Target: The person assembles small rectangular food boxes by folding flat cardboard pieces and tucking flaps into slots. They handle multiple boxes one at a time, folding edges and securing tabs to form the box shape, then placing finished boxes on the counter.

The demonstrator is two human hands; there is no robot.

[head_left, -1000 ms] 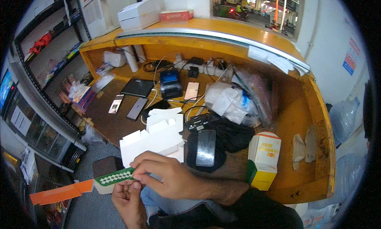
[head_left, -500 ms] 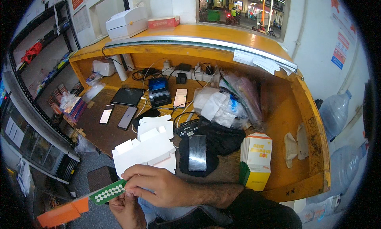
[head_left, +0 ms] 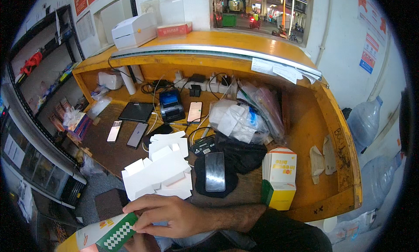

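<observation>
My right hand (head_left: 163,215) reaches across from the right and pinches the end edge of a printed paper carton (head_left: 98,231). The carton is white and yellow, with a green end panel bearing white diamonds, and it looks partly opened out. Under that edge my left hand (head_left: 139,243) grips it from below, its fingers largely hidden by the carton and my right hand. Just beyond my hands lies a loose pile of white-side-up carton blanks (head_left: 159,171). At the right stands a stack of matching flat cartons (head_left: 279,175).
A dark phone (head_left: 215,171) lies on a black cloth (head_left: 240,158). Farther back are other phones, a black card printer-like device (head_left: 171,107), cables and a plastic bag of white items (head_left: 240,121). A raised yellow counter ledge (head_left: 209,41) borders the desk.
The carton has turned from a thin, edge-on orange view to showing its printed white and yellow face. My hands have shifted slightly down, and the left is more hidden.
</observation>
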